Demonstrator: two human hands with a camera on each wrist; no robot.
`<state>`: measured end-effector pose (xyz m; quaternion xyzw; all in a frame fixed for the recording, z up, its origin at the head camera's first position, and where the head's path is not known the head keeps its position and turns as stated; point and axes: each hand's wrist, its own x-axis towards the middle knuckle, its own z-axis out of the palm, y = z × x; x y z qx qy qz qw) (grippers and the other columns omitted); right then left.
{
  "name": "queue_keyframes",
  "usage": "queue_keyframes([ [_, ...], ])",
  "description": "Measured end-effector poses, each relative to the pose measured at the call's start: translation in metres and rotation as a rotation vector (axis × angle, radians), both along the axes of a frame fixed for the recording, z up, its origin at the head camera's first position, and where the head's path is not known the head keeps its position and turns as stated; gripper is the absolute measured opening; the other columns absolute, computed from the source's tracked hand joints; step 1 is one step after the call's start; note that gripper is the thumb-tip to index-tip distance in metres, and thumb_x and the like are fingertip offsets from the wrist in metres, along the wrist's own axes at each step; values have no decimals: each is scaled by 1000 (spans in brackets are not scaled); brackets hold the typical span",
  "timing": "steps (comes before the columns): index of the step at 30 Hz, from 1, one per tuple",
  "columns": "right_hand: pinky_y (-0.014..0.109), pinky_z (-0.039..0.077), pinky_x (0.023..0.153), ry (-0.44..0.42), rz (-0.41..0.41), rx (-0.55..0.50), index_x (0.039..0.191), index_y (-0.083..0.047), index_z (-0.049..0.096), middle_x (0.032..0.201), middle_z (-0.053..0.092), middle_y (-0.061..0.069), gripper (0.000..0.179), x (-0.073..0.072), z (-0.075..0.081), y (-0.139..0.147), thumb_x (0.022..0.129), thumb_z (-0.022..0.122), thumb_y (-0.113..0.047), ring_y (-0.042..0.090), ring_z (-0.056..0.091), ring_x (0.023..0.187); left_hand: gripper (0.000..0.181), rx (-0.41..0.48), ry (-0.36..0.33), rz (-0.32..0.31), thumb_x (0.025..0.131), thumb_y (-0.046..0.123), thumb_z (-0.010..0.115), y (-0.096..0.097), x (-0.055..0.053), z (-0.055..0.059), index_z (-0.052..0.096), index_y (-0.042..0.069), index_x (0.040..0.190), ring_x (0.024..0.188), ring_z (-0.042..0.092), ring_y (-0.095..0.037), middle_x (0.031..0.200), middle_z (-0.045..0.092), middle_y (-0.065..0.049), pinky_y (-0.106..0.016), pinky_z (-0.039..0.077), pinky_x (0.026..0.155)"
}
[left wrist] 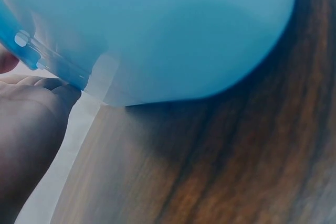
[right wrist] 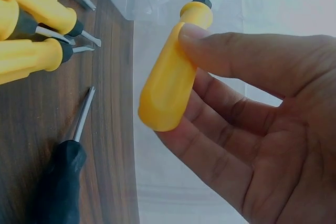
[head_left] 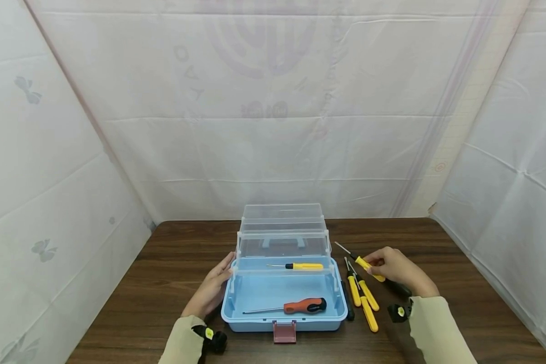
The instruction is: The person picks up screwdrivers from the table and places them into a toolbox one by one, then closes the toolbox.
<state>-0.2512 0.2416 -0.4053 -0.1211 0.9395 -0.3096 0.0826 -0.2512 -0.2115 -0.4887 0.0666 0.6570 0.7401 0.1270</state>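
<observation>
My left hand [head_left: 214,285] grips the left side of a light blue toolbox [head_left: 255,324], thumb and fingers at its rim. Its clear lid [head_left: 282,210] stands raised at the back. Inside, a screwdriver with an orange and black handle [head_left: 302,306] lies near the front, and a small yellow-handled screwdriver [head_left: 307,266] lies farther back by the clear tray. Right of the box, my right hand [head_left: 396,270] pinches another yellow screwdriver [right wrist: 170,82] by its handle, thumb on top. Its blade points toward the back left, above the table.
Several yellow screwdrivers [head_left: 368,296] lie bunched beside the box's right wall, with a black handle [head_left: 349,306] against it. A black-handled screwdriver [right wrist: 63,182] lies under my right hand. The dark wooden table [head_left: 186,253] meets white sheeting [head_left: 273,151] at the back and sides.
</observation>
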Motion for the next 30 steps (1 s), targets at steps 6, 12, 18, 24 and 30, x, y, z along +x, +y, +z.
queue_keyframes([
  [6, 29, 51, 63, 15, 13, 8, 108, 5, 69, 88, 67, 6, 25, -3, 2, -3, 85, 68, -4, 15, 54, 72, 61, -8, -1, 1, 102, 11, 37, 0, 0, 0, 6, 4, 154, 149, 3, -31, 163, 3, -12, -51, 8, 118],
  [12, 30, 53, 64, 19, 25, -11, 110, 4, 69, 93, 69, 8, 25, -5, 6, -8, 86, 67, -4, 14, 58, 74, 61, -2, -5, 2, 102, 12, 38, 0, 0, 0, 7, 5, 154, 149, 3, -31, 163, 4, -12, -51, 9, 118],
  [18, 28, 54, 64, 25, 75, -42, 111, 4, 68, 90, 69, 6, 25, -6, 11, -11, 87, 65, -2, 15, 58, 72, 61, -1, -5, 3, 102, 12, 38, 0, 0, 0, 7, 5, 154, 149, 4, -32, 163, 4, -12, -51, 10, 118],
  [24, 28, 53, 63, 34, 95, -57, 111, 2, 69, 91, 68, 6, 25, -9, 15, -16, 88, 65, -3, 15, 57, 71, 61, -12, -1, 5, 102, 12, 38, 0, 0, 0, 6, 4, 154, 149, 3, -31, 163, 4, -12, -51, 9, 118],
  [30, 31, 55, 66, 37, 103, -62, 111, 2, 69, 95, 70, 8, 24, -12, 20, -25, 88, 65, -3, 16, 59, 73, 61, -11, -4, 8, 102, 12, 38, 0, 0, -1, 7, 5, 154, 149, 3, -31, 163, 4, -12, -49, 8, 119],
])
